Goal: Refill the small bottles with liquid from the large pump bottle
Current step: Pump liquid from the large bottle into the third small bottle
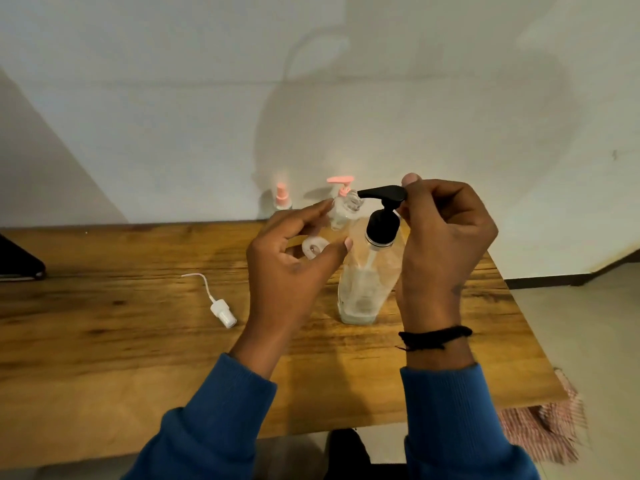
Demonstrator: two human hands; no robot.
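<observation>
- Large pump bottle [363, 282]: clear, stands upright on the surface [104, 323], long axis vertical, towards the far right part and short of the far edge. A little pale liquid sits at its bottom; a dip tube runs down inside.
- Black pump head [382, 194]: sits on top of the bottle, spout pointing left towards the small bottle.
- Small bottle [341, 213]: clear, held up above the surface and tilted, its open neck up and to the right, just under the spout tip. Blurred; contents cannot be made out.
- Left hand [294, 268]: fingers curled loosely, fingertips and thumb pinching the small bottle at its lower part. The hand is just left of the large bottle and covers part of a white round piece [315, 247] lying behind it, which cannot be identified.
- Right hand [446, 244]: fingers curled around the back end of the pump head, thumb on top; the hand stands to the right of the large bottle and hides its right shoulder. A black band [436, 336] circles the wrist.
- White spray cap [221, 311] with thin tube: lies on its side, left of the hands, mid-surface.
- Two pink-topped bottles at the far edge by the wall: a sprayer [282, 197] and a pump [341, 183], the second partly hidden behind the held bottle.
- Dark object [19, 261]: cut off at the left edge.
</observation>
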